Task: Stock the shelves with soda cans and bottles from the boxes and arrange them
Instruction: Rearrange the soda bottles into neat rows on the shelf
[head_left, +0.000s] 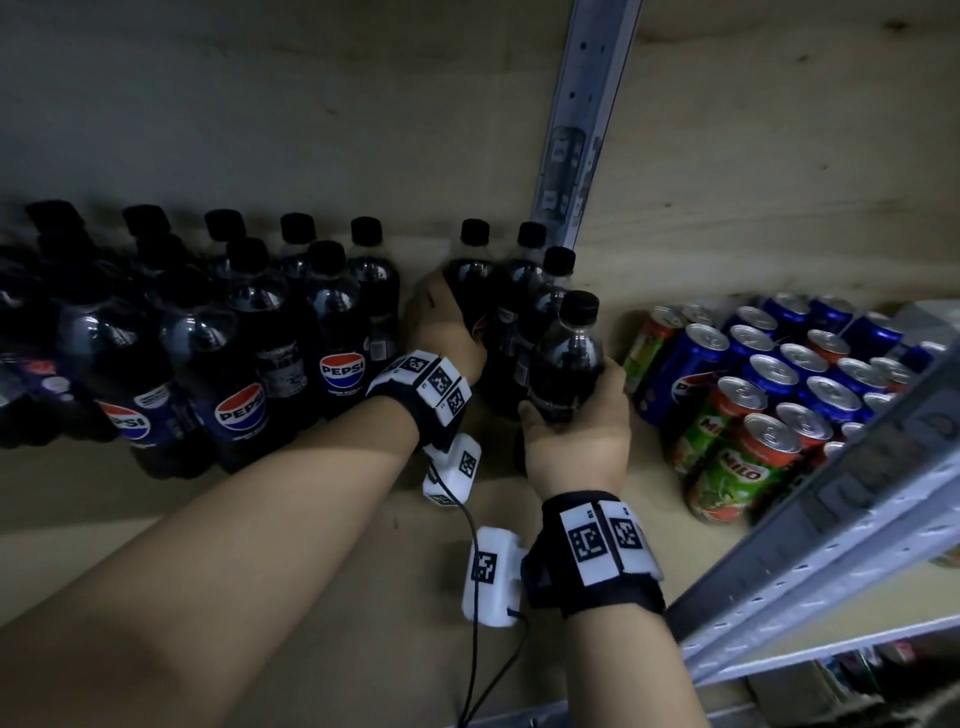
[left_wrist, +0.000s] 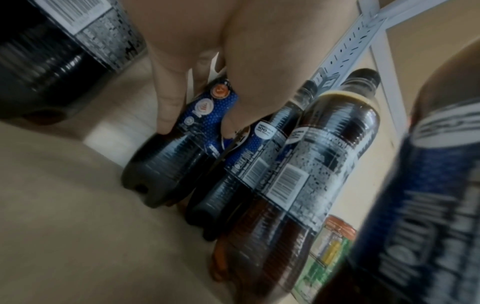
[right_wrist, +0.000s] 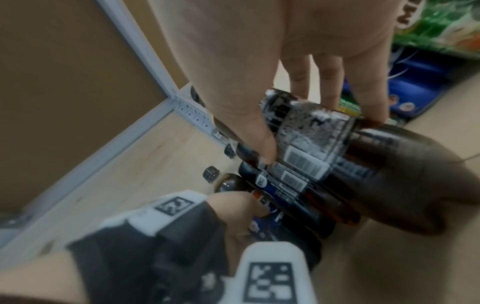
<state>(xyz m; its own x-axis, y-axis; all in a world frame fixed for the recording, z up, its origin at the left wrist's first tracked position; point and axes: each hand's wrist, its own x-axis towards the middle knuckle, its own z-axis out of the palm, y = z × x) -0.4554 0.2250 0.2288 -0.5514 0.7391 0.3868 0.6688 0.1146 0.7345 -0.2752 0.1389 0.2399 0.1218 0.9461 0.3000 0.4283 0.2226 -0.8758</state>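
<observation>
dark cola bottle (head_left: 569, 364) stands near the wooden shelf's (head_left: 311, 519) front edge, right hand (head_left: 576, 431) wrapped round it; left hand (head_left: 447, 327) clasps the rearmost bottle (head_left: 470, 280). cans (head_left: 779, 384) fill the right corner.

Left hand (head_left: 447, 325): reaching forward with bare forearm extended, fingers (left_wrist: 168, 102) and thumb curling round the body of a dark bottle (left_wrist: 166, 164); black wristband (head_left: 426, 395) with white coded tags sitting at the wrist.

Right hand (head_left: 576, 431): sitting nearer the body than the left, gripping a second dark bottle (head_left: 569, 358) round its lower half, thumb (right_wrist: 249, 127) pressing the label, fingers wrapping the far side; matching tagged band (head_left: 597, 551) sitting at the wrist.
</observation>
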